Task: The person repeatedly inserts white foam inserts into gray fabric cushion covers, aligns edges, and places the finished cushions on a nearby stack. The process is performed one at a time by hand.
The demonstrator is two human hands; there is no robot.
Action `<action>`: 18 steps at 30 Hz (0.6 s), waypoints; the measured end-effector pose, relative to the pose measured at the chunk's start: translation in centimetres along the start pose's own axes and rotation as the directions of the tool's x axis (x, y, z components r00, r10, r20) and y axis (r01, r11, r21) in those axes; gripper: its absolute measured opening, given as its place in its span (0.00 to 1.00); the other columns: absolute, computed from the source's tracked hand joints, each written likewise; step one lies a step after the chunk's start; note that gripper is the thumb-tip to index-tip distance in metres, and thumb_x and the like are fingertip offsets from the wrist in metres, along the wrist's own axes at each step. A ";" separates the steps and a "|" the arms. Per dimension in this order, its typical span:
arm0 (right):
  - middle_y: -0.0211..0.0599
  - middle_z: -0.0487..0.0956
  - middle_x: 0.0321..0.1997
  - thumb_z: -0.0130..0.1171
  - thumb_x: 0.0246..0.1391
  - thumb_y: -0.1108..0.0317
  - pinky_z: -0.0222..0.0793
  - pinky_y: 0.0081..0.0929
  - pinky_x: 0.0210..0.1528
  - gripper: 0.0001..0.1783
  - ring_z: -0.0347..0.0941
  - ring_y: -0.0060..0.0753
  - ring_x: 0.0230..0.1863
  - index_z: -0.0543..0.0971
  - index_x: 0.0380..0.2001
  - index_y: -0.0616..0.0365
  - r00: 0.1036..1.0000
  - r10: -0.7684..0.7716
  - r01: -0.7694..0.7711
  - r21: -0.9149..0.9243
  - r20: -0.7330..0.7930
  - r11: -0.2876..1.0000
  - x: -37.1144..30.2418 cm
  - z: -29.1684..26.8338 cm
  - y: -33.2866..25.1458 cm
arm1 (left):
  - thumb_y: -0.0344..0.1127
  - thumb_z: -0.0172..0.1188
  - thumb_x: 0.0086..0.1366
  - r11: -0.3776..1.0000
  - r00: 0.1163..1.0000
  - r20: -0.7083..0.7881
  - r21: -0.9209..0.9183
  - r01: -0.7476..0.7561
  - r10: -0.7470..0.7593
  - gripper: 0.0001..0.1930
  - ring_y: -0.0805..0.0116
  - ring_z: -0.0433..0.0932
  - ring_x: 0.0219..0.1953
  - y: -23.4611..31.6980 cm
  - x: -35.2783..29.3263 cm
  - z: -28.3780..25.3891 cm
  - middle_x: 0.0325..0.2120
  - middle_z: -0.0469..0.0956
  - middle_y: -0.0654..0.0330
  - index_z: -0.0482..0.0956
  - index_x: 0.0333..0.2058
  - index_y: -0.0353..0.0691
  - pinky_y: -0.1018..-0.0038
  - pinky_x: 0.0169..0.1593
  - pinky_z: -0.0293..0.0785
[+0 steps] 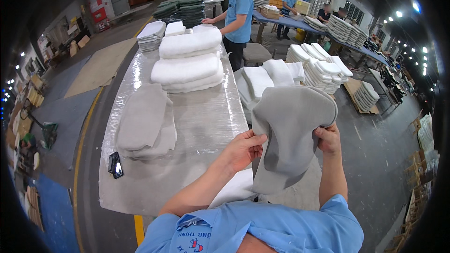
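A grey, curved fabric cover hangs between my hands over the table's right front edge. My left hand pinches its left edge between thumb and fingers. On its right edge, my right hand is closed, with the thumb on the near face. The cover bulges at the top and droops toward my body. Below it, a white padded piece shows in part near my left forearm. To the left lies a small stack of flat grey fabric pieces on the plastic-wrapped table.
White padding stacks stand farther up the table, with dark green stacks behind. A black phone-like object lies by the left edge. A co-worker in blue stands at the far end. More white stacks stand to the right.
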State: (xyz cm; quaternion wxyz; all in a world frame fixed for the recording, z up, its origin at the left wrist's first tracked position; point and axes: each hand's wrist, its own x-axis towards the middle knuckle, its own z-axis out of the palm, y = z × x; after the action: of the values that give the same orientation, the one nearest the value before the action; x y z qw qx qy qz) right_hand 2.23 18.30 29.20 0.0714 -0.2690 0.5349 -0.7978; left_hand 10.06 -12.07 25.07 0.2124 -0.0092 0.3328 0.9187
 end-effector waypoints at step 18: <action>0.34 0.87 0.46 0.73 0.52 0.77 0.78 0.33 0.51 0.18 0.84 0.30 0.46 0.85 0.47 0.58 0.989 0.108 -0.131 -0.266 -0.098 0.955 -1.1 -3.5 -2.2 | 0.41 0.60 0.72 0.923 0.895 0.414 -0.385 0.007 0.166 0.26 0.64 0.79 0.59 -1.0 -4.4 -0.1 0.57 0.79 0.56 0.70 0.65 0.37 0.64 0.61 0.76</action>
State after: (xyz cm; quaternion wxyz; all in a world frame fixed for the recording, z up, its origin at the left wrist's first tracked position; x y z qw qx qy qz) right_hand 1.75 22.52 29.77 0.0598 -0.2102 0.6570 -0.7215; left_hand 14.45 -13.15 25.05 0.2375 0.1713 0.0937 0.9515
